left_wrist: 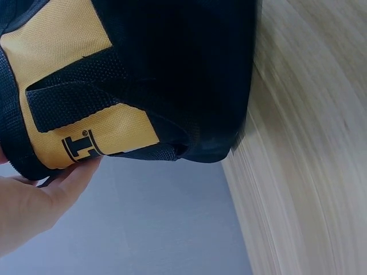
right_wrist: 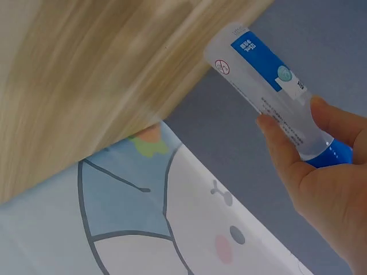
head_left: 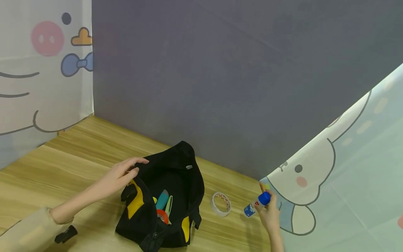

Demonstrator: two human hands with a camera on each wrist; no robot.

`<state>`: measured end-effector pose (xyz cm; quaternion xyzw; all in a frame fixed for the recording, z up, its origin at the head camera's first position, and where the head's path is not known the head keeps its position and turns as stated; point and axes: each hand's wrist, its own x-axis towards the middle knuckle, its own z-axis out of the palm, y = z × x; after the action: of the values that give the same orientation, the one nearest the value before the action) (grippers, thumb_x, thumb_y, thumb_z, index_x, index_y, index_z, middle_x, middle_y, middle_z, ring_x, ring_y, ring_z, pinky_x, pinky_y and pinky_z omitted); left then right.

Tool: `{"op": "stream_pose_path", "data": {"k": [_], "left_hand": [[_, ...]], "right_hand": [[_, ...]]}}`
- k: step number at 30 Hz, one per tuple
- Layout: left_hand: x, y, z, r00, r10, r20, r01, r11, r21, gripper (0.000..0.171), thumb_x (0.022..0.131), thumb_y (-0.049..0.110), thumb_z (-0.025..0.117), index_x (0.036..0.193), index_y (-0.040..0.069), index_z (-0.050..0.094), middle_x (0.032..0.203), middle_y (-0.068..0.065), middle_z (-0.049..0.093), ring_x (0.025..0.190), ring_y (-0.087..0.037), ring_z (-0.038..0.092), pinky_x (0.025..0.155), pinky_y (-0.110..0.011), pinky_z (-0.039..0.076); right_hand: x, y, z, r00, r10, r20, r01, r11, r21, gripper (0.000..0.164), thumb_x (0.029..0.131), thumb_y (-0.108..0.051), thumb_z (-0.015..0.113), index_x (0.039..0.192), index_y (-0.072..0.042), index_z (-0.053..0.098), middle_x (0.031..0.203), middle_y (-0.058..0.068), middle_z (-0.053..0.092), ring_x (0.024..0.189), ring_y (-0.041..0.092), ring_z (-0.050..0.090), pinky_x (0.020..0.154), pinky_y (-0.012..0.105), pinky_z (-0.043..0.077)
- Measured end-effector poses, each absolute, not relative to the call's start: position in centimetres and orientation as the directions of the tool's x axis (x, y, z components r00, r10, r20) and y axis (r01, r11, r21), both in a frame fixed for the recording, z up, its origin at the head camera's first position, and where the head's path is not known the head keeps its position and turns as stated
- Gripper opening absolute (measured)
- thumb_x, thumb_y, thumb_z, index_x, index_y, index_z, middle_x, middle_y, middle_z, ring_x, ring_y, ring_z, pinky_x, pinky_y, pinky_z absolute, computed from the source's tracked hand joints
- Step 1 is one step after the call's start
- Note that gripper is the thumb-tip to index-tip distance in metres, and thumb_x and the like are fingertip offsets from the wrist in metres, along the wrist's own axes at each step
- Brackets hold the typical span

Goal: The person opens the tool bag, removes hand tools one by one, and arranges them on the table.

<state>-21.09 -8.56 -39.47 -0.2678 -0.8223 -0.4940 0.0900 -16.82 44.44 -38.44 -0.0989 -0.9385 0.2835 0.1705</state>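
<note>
A black tool bag (head_left: 170,182) with yellow side panels stands with its top wide apart. My left hand (head_left: 124,173) holds its left rim; the left wrist view shows that hand's fingers (left_wrist: 74,180) against the yellow panel (left_wrist: 123,129). Inside the bag lie a teal object (head_left: 162,199), a red-orange tape roll (head_left: 162,216) and a slim pale green tool (head_left: 170,206). Right of the bag, my right hand (head_left: 269,213) grips a glue bottle (head_left: 252,209) near its blue cap (right_wrist: 331,154). The bottle is tilted above the table, its clear body (right_wrist: 258,86) pointing away from the palm.
A white tape roll (head_left: 221,204) lies flat on the wooden table (head_left: 75,157) between the bag and the right hand. A grey wall (head_left: 220,87) rises behind the table. Cartoon-printed sheets flank it on the left (head_left: 47,87) and right (head_left: 355,168).
</note>
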Motion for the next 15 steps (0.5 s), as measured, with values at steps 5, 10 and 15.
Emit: {"op": "stream_pose_path", "data": {"k": [5,10,15], "left_hand": [[-21.0,-8.6,-39.4,-0.839,0.353,0.414,0.530,0.361,0.767,0.032,0.099,0.014,0.043,0.130,0.019,0.050,0.090,-0.003,0.056,0.048,0.000,0.032,0.050,-0.021,0.034],[-21.0,-8.6,-39.4,-0.838,0.355,0.415,0.532,0.359,0.767,0.032,0.099,0.013,0.042,0.130,0.017,0.050,0.080,-0.001,0.051,0.048,0.000,0.032,0.049,-0.021,0.035],[-21.1,-8.6,-39.5,-0.839,0.357,0.410,0.528,0.355,0.771,0.032,0.099,0.014,0.042,0.130,0.016,0.050,0.090,-0.004,0.056,0.048,-0.001,0.034,0.050,-0.021,0.036]], "right_hand": [[-17.2,44.4,-39.3,-0.933,0.209,0.294,0.011,0.830,-0.558,0.073,0.080,0.011,0.063,0.139,0.000,0.022,0.132,0.042,0.039,0.115,0.057,0.046,0.087,0.061,0.046],[-17.8,44.2,-39.9,-0.932,0.153,0.328,-0.055,0.836,-0.546,0.075,0.077,0.013,0.065,0.138,-0.003,0.025,0.136,0.039,0.036,0.116,0.057,0.046,0.085,0.060,0.047],[-18.1,44.2,-40.1,-0.953,0.126,0.276,-0.053,0.826,-0.561,0.075,0.079,0.011,0.063,0.139,-0.007,0.023,0.142,0.034,0.031,0.116,0.056,0.047,0.085,0.057,0.048]]}}
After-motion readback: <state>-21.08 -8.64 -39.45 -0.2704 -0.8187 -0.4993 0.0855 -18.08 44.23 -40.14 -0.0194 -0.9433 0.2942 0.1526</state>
